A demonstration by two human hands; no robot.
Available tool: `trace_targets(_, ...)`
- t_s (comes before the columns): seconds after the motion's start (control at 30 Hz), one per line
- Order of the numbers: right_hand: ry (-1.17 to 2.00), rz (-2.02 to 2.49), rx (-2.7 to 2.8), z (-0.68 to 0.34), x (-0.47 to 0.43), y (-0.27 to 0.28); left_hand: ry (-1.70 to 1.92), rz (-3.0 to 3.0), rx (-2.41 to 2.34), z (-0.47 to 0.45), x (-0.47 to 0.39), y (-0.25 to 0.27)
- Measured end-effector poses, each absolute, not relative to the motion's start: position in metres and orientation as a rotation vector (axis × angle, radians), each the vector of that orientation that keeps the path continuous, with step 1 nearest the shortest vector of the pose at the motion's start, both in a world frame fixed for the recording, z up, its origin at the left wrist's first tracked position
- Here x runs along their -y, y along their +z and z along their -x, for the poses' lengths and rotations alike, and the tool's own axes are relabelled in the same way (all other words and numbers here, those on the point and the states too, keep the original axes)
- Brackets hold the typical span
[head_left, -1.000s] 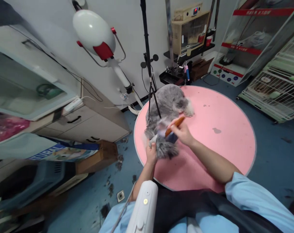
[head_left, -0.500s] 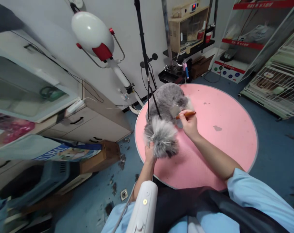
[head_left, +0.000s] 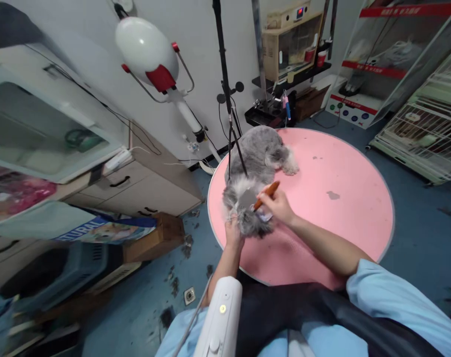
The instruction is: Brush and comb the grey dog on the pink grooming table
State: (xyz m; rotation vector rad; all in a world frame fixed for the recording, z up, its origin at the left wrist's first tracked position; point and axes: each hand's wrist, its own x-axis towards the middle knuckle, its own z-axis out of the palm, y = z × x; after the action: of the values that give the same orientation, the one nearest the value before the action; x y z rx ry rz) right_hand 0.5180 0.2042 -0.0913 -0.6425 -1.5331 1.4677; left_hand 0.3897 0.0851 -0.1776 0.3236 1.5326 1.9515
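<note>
A grey dog (head_left: pixel 260 148) with clipped body fur lies on the round pink grooming table (head_left: pixel 344 198), its fluffy head toward me. My left hand (head_left: pixel 233 229) grips the dog's head from the near left side, fingers partly buried in the fur. In my right hand (head_left: pixel 279 206) is a slicker brush (head_left: pixel 268 194) with an orange-brown handle. Its grey flat head rests against the fur of the dog's head. Two dark straps (head_left: pixel 237 144) of a grooming loop run from a black pole down to the dog's neck.
A white device (head_left: pixel 220 317) with a cable sits close before my chest. A white and red stand dryer (head_left: pixel 147 49) stands at the back left. Cabinets (head_left: pixel 110 191) line the left, wire cages (head_left: pixel 426 134) the right. Hair clumps (head_left: pixel 187 245) lie on the blue floor.
My right hand has brought the slicker brush left and toward me, from beside the dog's body onto its head. The left hand still holds the head, which has tilted slightly.
</note>
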Motion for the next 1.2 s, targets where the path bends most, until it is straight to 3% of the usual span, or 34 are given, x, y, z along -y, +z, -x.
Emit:
trace_targets(0.1,1.235,0.650,1.387,-0.519,-0.206,-0.091,1.990,-0.253,-1.471,-0.392,-0.087,-0.174)
trace_targets(0.27,1.545,0.604,1.589,-0.516,-0.197,-0.096,1.990,-0.186,-1.416,-0.395,-0.088,-0.173)
trace_targets(0.4,1.328,0.609,1.449,-0.515,-0.196,-0.099,2.031,-0.218,-1.402,-0.397,-0.086,-0.173)
trace_targets(0.57,1.484,0.592,1.637,-0.516,-0.196,-0.096,1.977,-0.249,-1.441,-0.396,-0.083,-0.175)
trace_targets(0.7,1.237,0.626,1.470,-0.516,-0.198,-0.095,1.978,-0.323,-1.516,-0.394,-0.081,-0.183)
trace_targets(0.83,1.490,0.605,1.613,-0.516,-0.200,-0.096,1.903,-0.360,-1.572,-0.390,-0.075,-0.194)
trace_targets(0.97,1.223,0.670,1.455,-0.518,-0.205,-0.095,1.880,-0.387,-1.621,-0.386,-0.068,-0.200)
trace_targets(1.13,1.537,0.603,1.572,-0.518,-0.203,-0.100,1.855,-0.315,-1.585,-0.386,-0.066,-0.198)
trace_targets(1.2,1.434,0.677,1.516,-0.519,-0.204,-0.103,1.862,-0.293,-1.575,-0.386,-0.067,-0.197)
